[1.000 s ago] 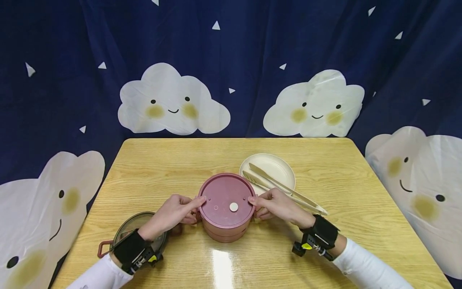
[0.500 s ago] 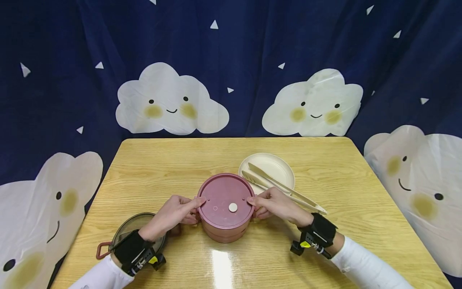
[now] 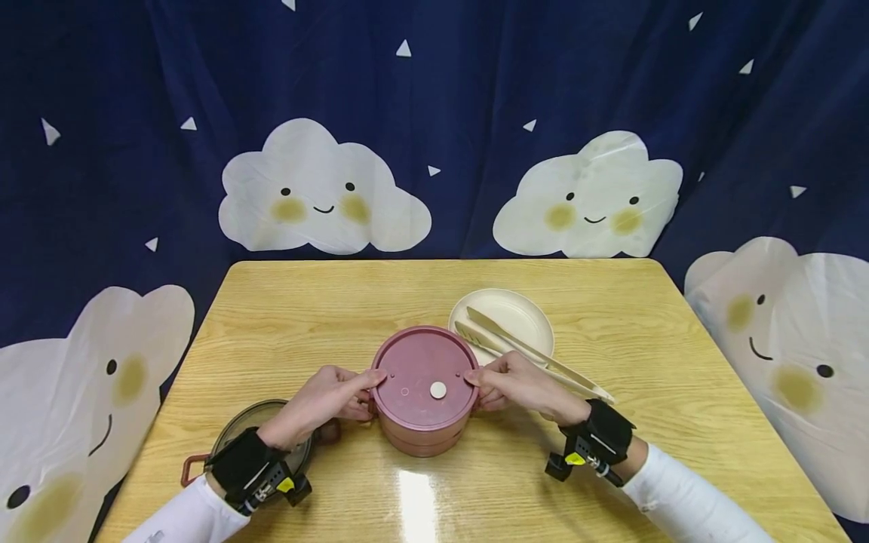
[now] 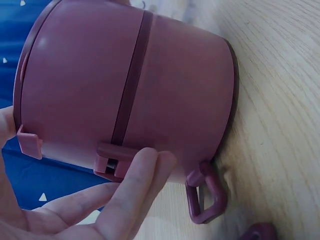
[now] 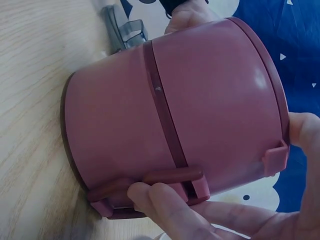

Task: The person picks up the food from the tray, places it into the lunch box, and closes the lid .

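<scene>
A round, dark pink two-tier lunch box (image 3: 424, 354) stands upright at the middle of the table, its flat lid on top with a small white button (image 3: 438, 390). My left hand (image 3: 329, 400) and my right hand (image 3: 519, 388) grip it from both sides, thumbs on the lid's edge. In the left wrist view my fingers (image 4: 132, 192) curl at a side clip (image 4: 112, 160) by the seam between tiers; a loop handle (image 4: 207, 195) hangs below. The right wrist view has my right fingertips (image 5: 150, 197) against the opposite clip (image 5: 172, 177).
Behind the right hand, cream tongs (image 3: 543, 357) lie across a cream plate (image 3: 519, 309). Under my left forearm sits a round glass-topped pot (image 3: 247, 418) with a red side handle (image 3: 193, 469). The wooden table (image 3: 326, 302) ends at a dark blue curtain (image 3: 468, 75).
</scene>
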A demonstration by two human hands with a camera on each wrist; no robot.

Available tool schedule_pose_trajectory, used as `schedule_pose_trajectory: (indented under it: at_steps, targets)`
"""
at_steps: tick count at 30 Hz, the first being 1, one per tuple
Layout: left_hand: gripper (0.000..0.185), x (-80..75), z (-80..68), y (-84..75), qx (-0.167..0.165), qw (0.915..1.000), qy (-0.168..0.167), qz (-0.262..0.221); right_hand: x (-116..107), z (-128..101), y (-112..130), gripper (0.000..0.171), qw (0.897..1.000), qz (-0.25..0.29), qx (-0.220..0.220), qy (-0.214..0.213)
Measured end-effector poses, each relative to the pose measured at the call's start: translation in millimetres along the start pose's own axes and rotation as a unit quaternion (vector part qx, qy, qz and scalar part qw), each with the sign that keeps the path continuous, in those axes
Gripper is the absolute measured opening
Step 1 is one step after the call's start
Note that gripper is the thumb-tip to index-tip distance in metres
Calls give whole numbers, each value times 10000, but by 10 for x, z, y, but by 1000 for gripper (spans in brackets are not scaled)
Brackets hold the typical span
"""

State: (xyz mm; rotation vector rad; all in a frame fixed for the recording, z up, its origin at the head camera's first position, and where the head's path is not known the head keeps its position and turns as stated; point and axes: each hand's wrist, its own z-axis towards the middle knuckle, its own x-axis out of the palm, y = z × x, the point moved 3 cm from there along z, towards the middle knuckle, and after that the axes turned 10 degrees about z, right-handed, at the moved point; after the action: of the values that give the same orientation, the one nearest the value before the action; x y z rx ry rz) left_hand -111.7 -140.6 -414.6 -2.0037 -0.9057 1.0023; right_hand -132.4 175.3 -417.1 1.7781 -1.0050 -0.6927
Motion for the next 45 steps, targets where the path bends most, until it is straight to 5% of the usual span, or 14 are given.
schedule_pose_trajectory:
  at_steps: [10,18,33,45]
  targets:
    - [51,4,-12,-33,-294,9993,-230,40,6,-1,8,45,10000,20,41,8]
    - [60,-22,-11,10,-138,9998,83,-101,-49,-25,-40,53,9998,24,88,159]
    - [92,-192,-94,96,-377,9965,-64,747,-219,-38,-122,54,9985,20,-189,504]
    - [96,-84,-42,141,-426,9986,197,243,-189,-45,-187,58,9981,41,-178,584]
